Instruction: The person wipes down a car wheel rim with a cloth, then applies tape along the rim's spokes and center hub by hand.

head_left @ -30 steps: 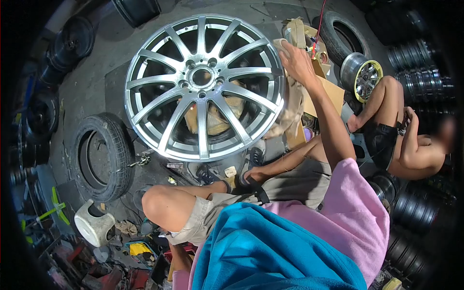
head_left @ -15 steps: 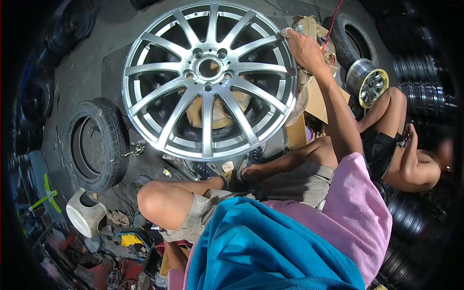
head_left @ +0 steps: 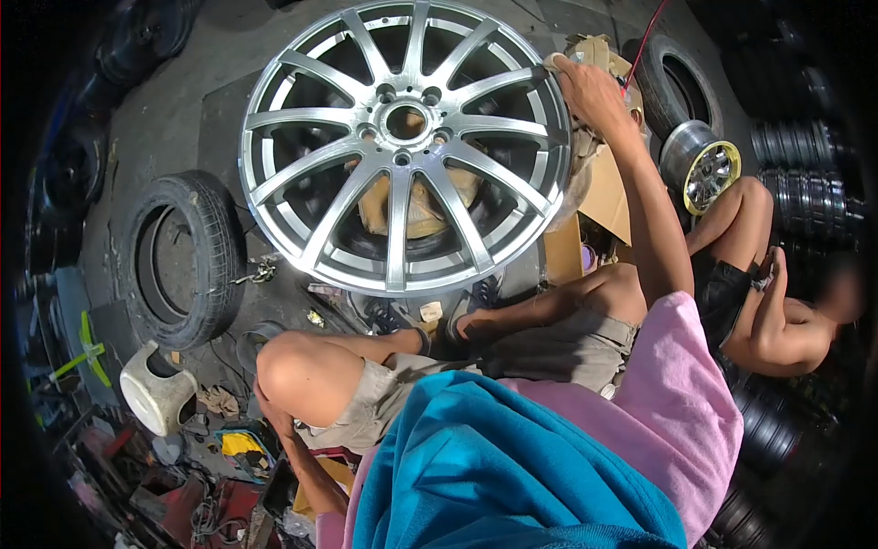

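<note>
Wheel: a large silver multi-spoke wheel (head_left: 400,197) fills the upper centre of the frame, its spoked face turned toward the viewer; crumpled brown material (head_left: 422,215) shows through the gaps between the lower spokes.
Right hand: at the upper right edge of the wheel, the wearer's right hand (head_left: 593,94) has its fingers curled in against the rim, gripping a tan cloth (head_left: 554,62) where it meets the metal.
Left hand: beside the bent left knee (head_left: 306,371), lower left of centre, the left hand (head_left: 262,400) is mostly hidden behind the leg; how far its fingers are open, or whether they hold anything, cannot be told.
Clothing: a pink top (head_left: 677,393) and teal fabric (head_left: 494,476) cover the bottom centre.
Left side: a worn tyre (head_left: 215,261) lies at middle left, with a white plastic piece (head_left: 155,393) below it.
Right side: cardboard (head_left: 608,197) sits just beside the wheel; farther right are a smaller wheel with a yellow rim (head_left: 677,156) and another tyre (head_left: 715,105).
Other person: a seated co-worker (head_left: 777,339) in dark shorts, at the right edge, holds both hands close together.
</note>
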`<state>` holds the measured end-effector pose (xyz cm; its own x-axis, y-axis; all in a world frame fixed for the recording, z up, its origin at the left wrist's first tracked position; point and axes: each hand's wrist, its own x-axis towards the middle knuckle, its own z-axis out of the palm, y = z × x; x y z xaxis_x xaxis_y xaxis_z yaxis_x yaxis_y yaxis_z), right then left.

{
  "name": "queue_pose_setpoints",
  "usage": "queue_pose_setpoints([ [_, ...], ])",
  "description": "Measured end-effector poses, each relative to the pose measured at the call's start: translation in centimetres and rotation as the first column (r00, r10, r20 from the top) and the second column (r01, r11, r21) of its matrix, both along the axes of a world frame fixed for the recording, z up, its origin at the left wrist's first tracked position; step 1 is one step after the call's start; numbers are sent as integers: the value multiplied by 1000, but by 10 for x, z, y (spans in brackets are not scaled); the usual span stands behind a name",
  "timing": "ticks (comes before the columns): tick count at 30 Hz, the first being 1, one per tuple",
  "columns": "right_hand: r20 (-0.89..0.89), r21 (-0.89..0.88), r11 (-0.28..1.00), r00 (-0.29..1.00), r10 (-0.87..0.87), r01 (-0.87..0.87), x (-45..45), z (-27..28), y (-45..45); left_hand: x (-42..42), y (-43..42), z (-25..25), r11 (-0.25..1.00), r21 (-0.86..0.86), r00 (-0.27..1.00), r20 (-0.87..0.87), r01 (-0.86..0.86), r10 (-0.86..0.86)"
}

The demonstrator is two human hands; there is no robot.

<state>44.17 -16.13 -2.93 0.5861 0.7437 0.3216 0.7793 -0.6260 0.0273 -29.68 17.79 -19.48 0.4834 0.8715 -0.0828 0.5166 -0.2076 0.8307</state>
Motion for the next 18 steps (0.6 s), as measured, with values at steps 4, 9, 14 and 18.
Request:
queue_pose_setpoints([
  [4, -61, -76, 996, 996, -59, 55, 6, 4, 10, 49, 28, 57, 956, -97, 961, -9, -276, 277],
  [9, -51, -111, 994, 998, -24, 18, 11, 2, 4, 109, 42, 159, 961, 180, 954, 254, -210, 161],
  [14, -13, -87, 996, 1000, -15, 14, 17, -2, 10, 239, -11, 266, 885, 359, 908, 182, 296, -378],
  [18, -64, -186, 982, 997, -31, 19, 12, 7, 5, 319, -95, 310, 365, 269, 403, -100, 891, -910],
])
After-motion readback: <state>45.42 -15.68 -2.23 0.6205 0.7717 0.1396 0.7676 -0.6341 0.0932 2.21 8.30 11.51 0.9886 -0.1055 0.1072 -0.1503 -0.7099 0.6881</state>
